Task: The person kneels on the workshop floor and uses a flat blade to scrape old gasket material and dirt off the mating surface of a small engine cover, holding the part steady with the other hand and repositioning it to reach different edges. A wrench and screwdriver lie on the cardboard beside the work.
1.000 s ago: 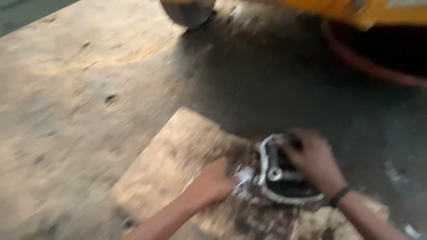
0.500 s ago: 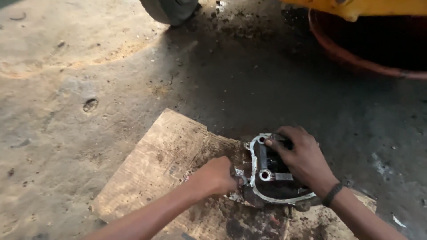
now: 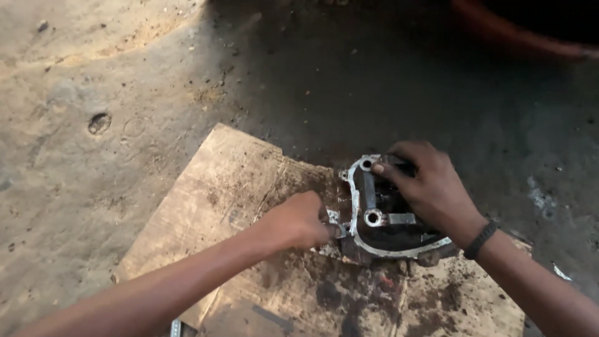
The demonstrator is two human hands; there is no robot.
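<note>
Your right hand (image 3: 430,187) lies over the far side of the metal engine casing (image 3: 387,215), fingers curled down onto its upper rim and pressing there. Your left hand (image 3: 299,219) is closed into a loose fist at the casing's left edge, fingertips pinched on something small and metallic (it is mostly hidden, so what it is cannot be told). The casing sits on the stained cardboard sheet (image 3: 218,187), near its far right edge, and the cardboard lies on the concrete floor (image 3: 93,125).

To work well here, keep the right hand bearing straight down so the casing cannot slide on the oily cardboard, and keep the left wrist low and in line with the rim. Hold your fingers off the bright machined edge.

The casing is open on top, like a shallow tub: inside you can see dark grease, a round boss (image 3: 373,217) and pale cross-ribs.
</note>
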